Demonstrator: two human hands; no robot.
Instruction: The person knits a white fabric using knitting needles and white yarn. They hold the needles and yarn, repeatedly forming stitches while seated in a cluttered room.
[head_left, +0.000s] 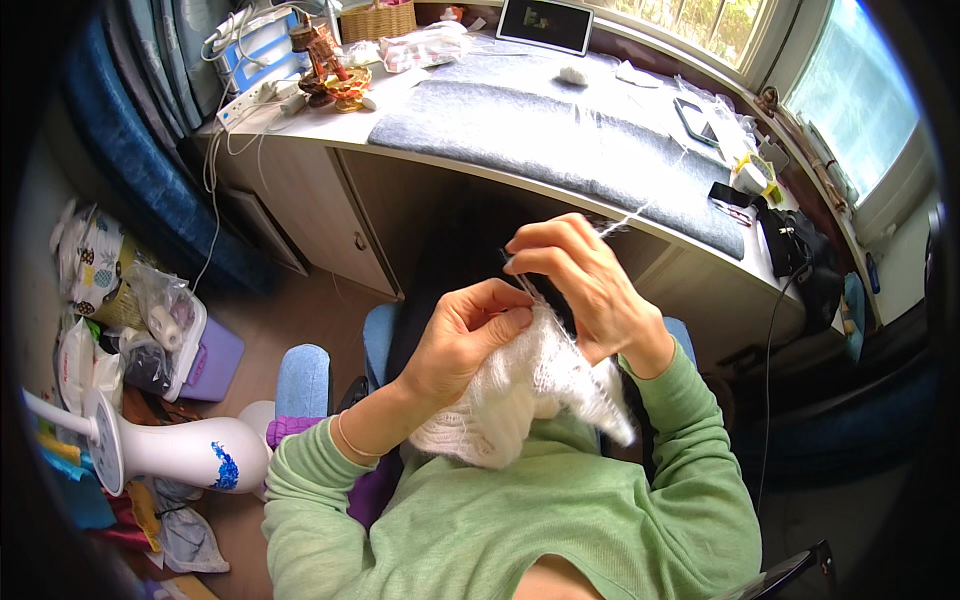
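Observation:
White fluffy knitting (517, 382) hangs from my hands over my lap, with ribbed parts and a narrow end pointing down to the right. My left hand (469, 337) pinches its upper edge between thumb and fingers. Beside it, my right hand (581, 277) has its fingers bent around the top of the work, where thin needle-like shafts (527, 286) show; how it grips them is partly hidden. A strand of white yarn (637, 214) runs from the right hand up across the desk edge. A small white ball of yarn (574, 76) lies farther back on the desk.
The desk (300, 131) bears a grey felt mat (487, 127), a tablet (545, 26), a phone (696, 121), a tape roll (750, 178) and a wicker basket (377, 20). On the left floor stand a white lamp-like object (180, 454) and a purple bin (214, 364). Cables hang at both sides.

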